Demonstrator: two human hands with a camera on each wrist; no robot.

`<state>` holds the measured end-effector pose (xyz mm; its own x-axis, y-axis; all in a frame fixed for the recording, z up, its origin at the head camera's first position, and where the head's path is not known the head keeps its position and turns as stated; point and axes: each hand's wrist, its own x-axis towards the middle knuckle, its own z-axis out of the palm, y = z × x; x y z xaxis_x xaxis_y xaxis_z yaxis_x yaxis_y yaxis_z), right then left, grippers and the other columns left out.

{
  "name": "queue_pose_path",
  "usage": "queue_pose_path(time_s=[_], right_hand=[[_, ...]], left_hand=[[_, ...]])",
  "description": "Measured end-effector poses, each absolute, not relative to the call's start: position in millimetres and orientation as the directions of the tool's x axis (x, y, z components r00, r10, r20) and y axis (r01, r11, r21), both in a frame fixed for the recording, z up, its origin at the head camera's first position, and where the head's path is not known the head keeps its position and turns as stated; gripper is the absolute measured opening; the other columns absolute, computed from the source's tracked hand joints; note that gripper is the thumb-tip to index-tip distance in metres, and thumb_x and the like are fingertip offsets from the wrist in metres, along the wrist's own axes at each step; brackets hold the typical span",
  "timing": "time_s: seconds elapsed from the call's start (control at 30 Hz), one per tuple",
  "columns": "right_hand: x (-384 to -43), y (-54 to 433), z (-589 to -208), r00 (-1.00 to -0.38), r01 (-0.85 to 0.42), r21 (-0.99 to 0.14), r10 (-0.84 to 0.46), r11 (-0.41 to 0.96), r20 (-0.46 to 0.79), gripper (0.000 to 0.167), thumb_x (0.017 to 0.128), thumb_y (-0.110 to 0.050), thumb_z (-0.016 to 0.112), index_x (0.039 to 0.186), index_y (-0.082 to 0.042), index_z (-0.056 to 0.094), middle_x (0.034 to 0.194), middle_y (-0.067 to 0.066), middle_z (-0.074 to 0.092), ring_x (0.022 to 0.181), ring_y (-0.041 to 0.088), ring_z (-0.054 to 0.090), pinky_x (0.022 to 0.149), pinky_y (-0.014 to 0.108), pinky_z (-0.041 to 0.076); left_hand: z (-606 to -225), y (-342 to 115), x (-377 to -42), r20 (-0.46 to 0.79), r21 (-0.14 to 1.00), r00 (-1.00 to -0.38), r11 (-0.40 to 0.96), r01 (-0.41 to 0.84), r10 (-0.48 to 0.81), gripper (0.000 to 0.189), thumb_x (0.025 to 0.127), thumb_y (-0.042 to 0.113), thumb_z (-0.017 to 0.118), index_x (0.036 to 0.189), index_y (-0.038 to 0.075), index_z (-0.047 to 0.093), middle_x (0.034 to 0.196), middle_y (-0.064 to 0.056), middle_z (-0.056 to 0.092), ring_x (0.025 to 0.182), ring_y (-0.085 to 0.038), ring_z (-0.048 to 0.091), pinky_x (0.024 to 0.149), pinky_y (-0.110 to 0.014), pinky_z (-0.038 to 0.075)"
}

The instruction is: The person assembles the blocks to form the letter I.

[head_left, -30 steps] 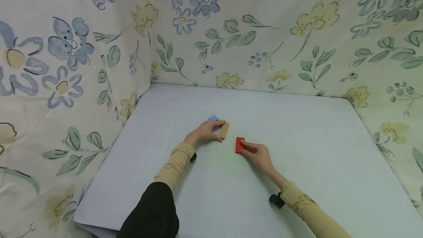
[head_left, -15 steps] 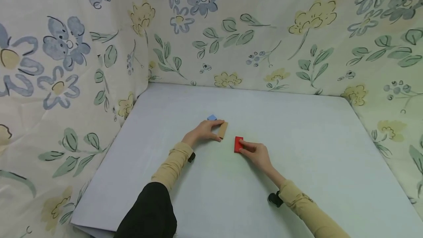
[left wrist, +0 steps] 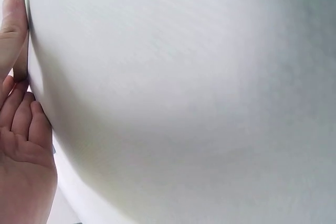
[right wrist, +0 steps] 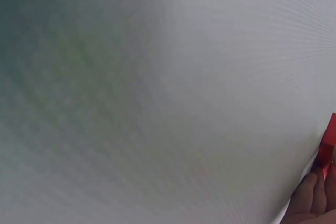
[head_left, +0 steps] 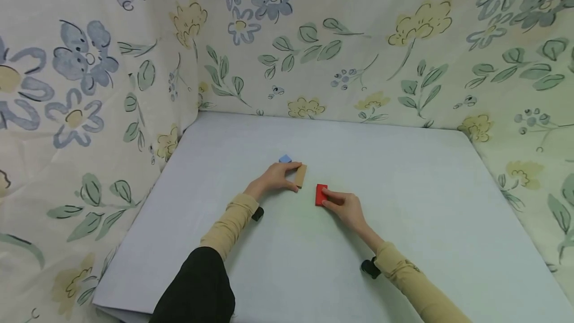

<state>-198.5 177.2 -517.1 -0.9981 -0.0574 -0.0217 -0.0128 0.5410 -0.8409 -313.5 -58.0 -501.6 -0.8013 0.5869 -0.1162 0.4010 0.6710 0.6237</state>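
Observation:
In the head view, my left hand (head_left: 272, 177) holds a tan wooden block (head_left: 301, 176) between thumb and fingers, around its two short ends. The block is narrow and slightly slanted on the white table. To its right and a bit nearer, my right hand (head_left: 349, 208) pinches a red rectangular block (head_left: 320, 195) by its right side, thumb and fingertips on it. A small gap separates the two blocks. Behind my left hand sits a blue block (head_left: 285, 158), partly hidden by the fingers. The right wrist view catches the red block (right wrist: 326, 142) at its edge.
A white table (head_left: 403, 173) lies under both hands. Cloth with a floral print (head_left: 341, 64) hangs along its back and sides. A black wrist device (head_left: 370, 268) sits under the right forearm, and another black device (head_left: 257, 214) under the left wrist.
The head view has turned slightly, so the whole scene slides a little left in it. Both hands and the blocks keep their places on the table.

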Motion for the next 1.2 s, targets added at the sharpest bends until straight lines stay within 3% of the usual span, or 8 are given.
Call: queue_pose_path(time_s=[0.63, 0.87, 1.2], right_hand=[[-197, 177, -518, -0.999, -0.028, -0.843, -0.054, 0.537, -0.001, 0.040, 0.084, -0.014, 0.072, 0.123, -0.013, 0.064, 0.125, 0.012, 0.063, 0.119, 0.028, 0.058, 0.096, 0.042, 0.050], [-197, 177, -518, -0.998, -0.029, -0.851, -0.059, 0.524, -0.002, 0.041, 0.084, -0.014, 0.072, 0.123, -0.013, 0.064, 0.125, 0.012, 0.063, 0.119, 0.028, 0.058, 0.097, 0.042, 0.050], [-195, 177, -516, -0.998, -0.032, -0.847, -0.058, 0.531, 0.001, 0.041, 0.084, -0.014, 0.072, 0.124, -0.014, 0.064, 0.124, 0.012, 0.064, 0.118, 0.029, 0.058, 0.096, 0.043, 0.050]], left_hand=[[-502, -62, -310, -0.086, 0.700, -0.799, 0.607, 0.377, 0.595, 0.081, 0.075, 0.026, 0.081, 0.144, 0.010, 0.042, 0.149, -0.004, 0.041, 0.140, -0.019, 0.035, 0.114, -0.035, 0.031], [-498, -57, -311, -0.048, 0.688, -0.820, 0.614, 0.387, 0.570, 0.081, 0.075, 0.031, 0.080, 0.144, 0.014, 0.041, 0.149, -0.006, 0.041, 0.130, -0.028, 0.049, 0.105, -0.035, 0.043], [-484, -52, -311, 0.013, 0.727, -0.813, 0.552, 0.408, 0.582, 0.082, 0.074, 0.028, 0.082, 0.143, 0.010, 0.042, 0.149, -0.006, 0.041, 0.130, -0.032, 0.048, 0.105, -0.035, 0.043]])
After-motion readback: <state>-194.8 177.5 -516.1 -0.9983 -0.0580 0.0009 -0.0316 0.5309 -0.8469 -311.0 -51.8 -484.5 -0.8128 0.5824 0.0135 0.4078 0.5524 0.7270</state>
